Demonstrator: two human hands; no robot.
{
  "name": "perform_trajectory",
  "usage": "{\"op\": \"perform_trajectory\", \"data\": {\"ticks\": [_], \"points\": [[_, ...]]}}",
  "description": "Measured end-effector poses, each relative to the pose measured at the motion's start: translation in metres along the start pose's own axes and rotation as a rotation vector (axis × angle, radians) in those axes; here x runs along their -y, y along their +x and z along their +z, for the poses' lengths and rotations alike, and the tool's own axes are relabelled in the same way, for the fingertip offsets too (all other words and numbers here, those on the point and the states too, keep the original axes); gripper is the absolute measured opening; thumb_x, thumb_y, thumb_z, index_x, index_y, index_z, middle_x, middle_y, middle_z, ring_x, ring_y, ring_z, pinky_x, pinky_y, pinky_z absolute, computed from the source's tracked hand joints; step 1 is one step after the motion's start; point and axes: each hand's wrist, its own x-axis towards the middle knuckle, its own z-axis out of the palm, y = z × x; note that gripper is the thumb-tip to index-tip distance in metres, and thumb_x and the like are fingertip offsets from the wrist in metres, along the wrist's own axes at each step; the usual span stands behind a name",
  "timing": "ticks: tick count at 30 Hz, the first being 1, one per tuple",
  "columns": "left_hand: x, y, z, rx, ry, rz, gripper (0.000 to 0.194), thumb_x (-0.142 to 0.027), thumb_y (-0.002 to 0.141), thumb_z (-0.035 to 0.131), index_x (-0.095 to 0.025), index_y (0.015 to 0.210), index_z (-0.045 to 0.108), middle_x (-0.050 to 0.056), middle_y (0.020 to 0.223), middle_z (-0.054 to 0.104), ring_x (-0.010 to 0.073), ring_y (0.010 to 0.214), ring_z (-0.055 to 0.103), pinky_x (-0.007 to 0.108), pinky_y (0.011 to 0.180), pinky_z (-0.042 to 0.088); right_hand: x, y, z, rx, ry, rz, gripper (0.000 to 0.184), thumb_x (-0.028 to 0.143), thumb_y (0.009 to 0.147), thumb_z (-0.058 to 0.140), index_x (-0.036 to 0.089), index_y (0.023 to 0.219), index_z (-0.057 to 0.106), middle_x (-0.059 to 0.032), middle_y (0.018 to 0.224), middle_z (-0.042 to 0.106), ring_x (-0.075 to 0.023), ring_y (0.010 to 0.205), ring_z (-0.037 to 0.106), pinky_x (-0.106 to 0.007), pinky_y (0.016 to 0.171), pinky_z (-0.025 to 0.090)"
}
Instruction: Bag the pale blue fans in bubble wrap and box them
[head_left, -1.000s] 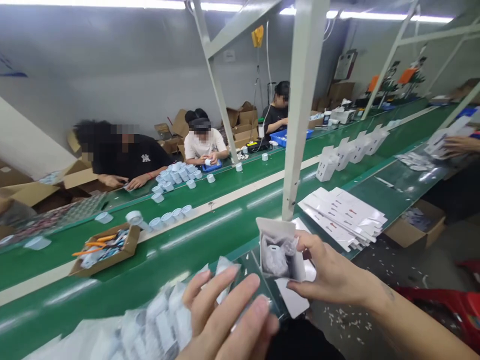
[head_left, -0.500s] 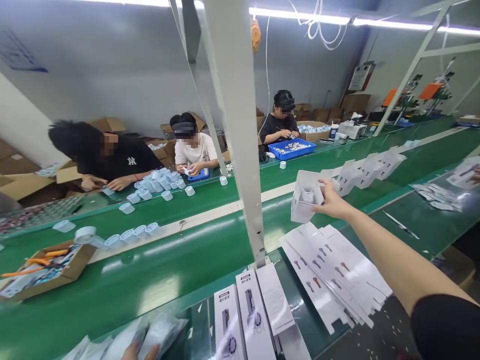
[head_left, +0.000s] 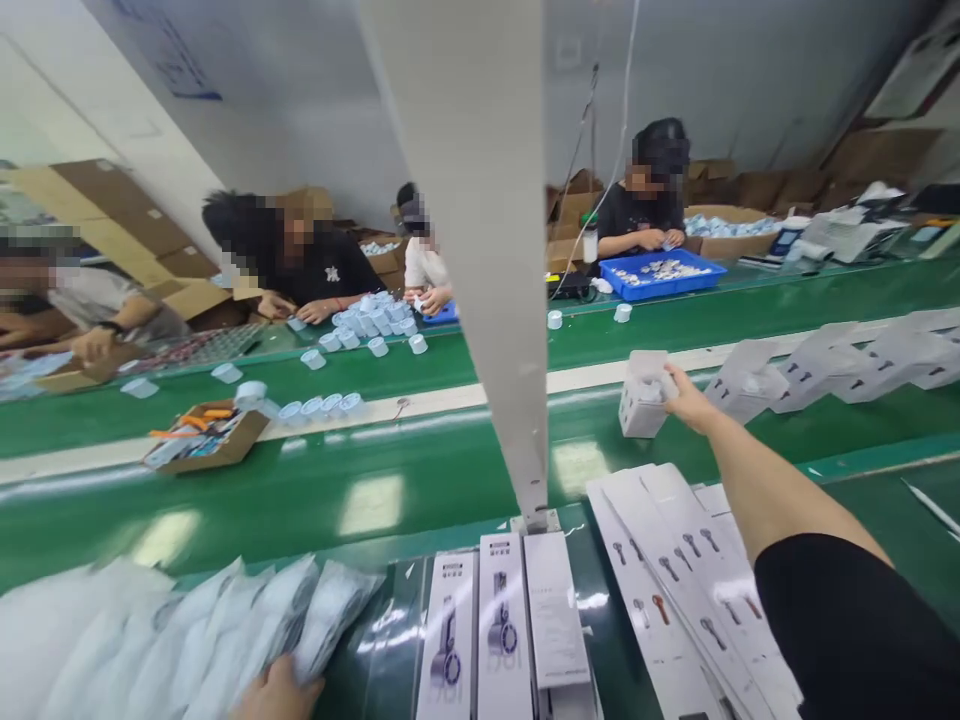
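My right hand [head_left: 688, 398], its fingers closed on the edge, holds a small open white box [head_left: 639, 410] at the green conveyor belt. Flaps stand up on the box, and what lies inside is hard to make out. At the lower left, my left hand [head_left: 279, 692] grips the near end of a clear plastic bag [head_left: 334, 610], the rightmost in a row of filled bags [head_left: 187, 640]. Its fingers are partly out of frame. Between my hands lie printed fan boxes [head_left: 501, 630]. Flat printed cartons [head_left: 667, 570] are stacked below my right forearm.
A white post [head_left: 495, 250] rises at the bench edge. More open white boxes [head_left: 817, 370] line the belt on the right. Pale blue cups [head_left: 322, 405] and a tool carton [head_left: 217, 450] stand at left. Co-workers sit across the belt; one has a blue tray [head_left: 664, 280].
The view has swung left, showing more bags and another co-worker. The white box in my right hand has turned more upright and come down to the belt. My left hand stays at the bags.
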Motion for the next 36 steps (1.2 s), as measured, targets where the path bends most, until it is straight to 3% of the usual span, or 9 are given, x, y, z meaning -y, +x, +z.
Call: {"op": "perform_trajectory", "data": {"ticks": [4,6,8,11,17,23,29,33,36], "points": [[-0.017,-0.032,-0.012,0.111,-0.029,0.022,0.033,-0.038,0.083,0.042,-0.015,0.105,0.051,0.018,0.118,0.058,0.0362,0.110,0.056,0.049,0.086,0.043,0.031,-0.054,-0.021,-0.197,-0.105,0.051,0.083,0.021,0.068,0.062,0.013,0.141,0.024,-0.0264,0.141,0.034,-0.0318,0.114,0.052,-0.047,0.094,0.042],[-0.019,-0.044,-0.007,0.082,-0.117,0.067,0.035,-0.036,0.081,0.045,-0.012,0.107,0.050,0.021,0.115,0.058,0.0382,0.112,0.054,0.052,0.090,0.039,0.057,-0.107,-0.014,-0.196,-0.155,-0.056,0.046,0.032,0.078,0.059,0.016,0.121,0.051,-0.0201,0.113,0.058,-0.0284,0.094,0.060,-0.046,0.084,0.046],[-0.018,-0.053,0.001,0.035,-0.253,0.094,0.037,-0.030,0.078,0.049,-0.010,0.109,0.049,0.023,0.115,0.057,0.0403,0.115,0.051,0.055,0.094,0.034,0.086,-0.176,0.015,0.254,-0.091,-0.366,0.020,0.034,0.084,0.055,0.025,0.101,0.061,-0.0111,0.092,0.065,-0.0234,0.080,0.062,-0.041,0.074,0.050],[-0.013,-0.061,0.007,-0.004,-0.474,0.098,0.042,-0.025,0.075,0.053,-0.011,0.114,0.048,0.021,0.117,0.057,0.0390,0.121,0.046,0.055,0.099,0.029,0.125,-0.288,0.097,1.050,-0.150,-0.791,0.030,0.027,0.084,0.056,0.029,0.114,0.060,-0.0092,0.113,0.064,-0.0264,0.106,0.058,-0.045,0.092,0.047],[0.012,-0.077,-0.020,0.106,-1.168,0.011,0.044,-0.035,0.080,0.054,-0.019,0.119,0.041,0.011,0.108,0.060,0.0226,0.092,0.062,0.036,0.078,0.050,0.131,-0.409,0.259,1.435,-0.615,-1.248,0.077,0.031,0.049,0.088,0.028,0.120,0.062,-0.0154,0.146,0.039,-0.0468,0.136,0.021,-0.073,0.104,0.007],[0.076,-0.103,-0.048,0.290,-1.834,-0.078,0.041,-0.029,0.063,0.069,-0.018,0.099,0.054,0.002,0.089,0.061,0.0125,0.069,0.059,0.024,0.056,0.050,0.123,-0.397,0.269,1.347,-0.899,-1.264,0.071,0.008,0.043,0.086,0.023,0.110,0.067,-0.0195,0.124,0.060,-0.0498,0.122,0.042,-0.075,0.099,0.018],[0.126,-0.121,-0.078,0.320,-1.971,0.105,0.034,-0.032,0.061,0.068,-0.014,0.090,0.061,0.004,0.074,0.063,0.0152,0.063,0.057,0.022,0.049,0.041,0.203,-0.327,0.228,1.045,-0.570,-1.047,0.066,-0.007,0.067,0.047,0.022,0.126,0.049,-0.0149,0.128,0.056,-0.0265,0.107,0.059,-0.039,0.083,0.049],[0.105,-0.129,-0.107,0.419,-1.988,0.342,0.036,-0.032,0.058,0.068,-0.012,0.088,0.062,0.007,0.078,0.065,0.0180,0.067,0.060,0.026,0.060,0.047,0.245,-0.288,0.218,0.918,-0.393,-0.813,0.050,-0.001,0.073,0.043,0.020,0.118,0.049,-0.0072,0.087,0.065,-0.0193,0.071,0.061,-0.029,0.062,0.047],[0.066,-0.131,-0.118,0.512,-1.909,0.444,0.038,-0.038,0.061,0.068,-0.012,0.088,0.060,0.004,0.070,0.061,0.0109,0.050,0.052,0.022,0.047,0.042,0.244,-0.280,0.227,0.919,-0.276,-0.843,0.029,0.004,0.072,0.049,0.020,0.095,0.058,-0.0060,0.088,0.063,-0.0202,0.080,0.061,-0.030,0.070,0.048]]}}
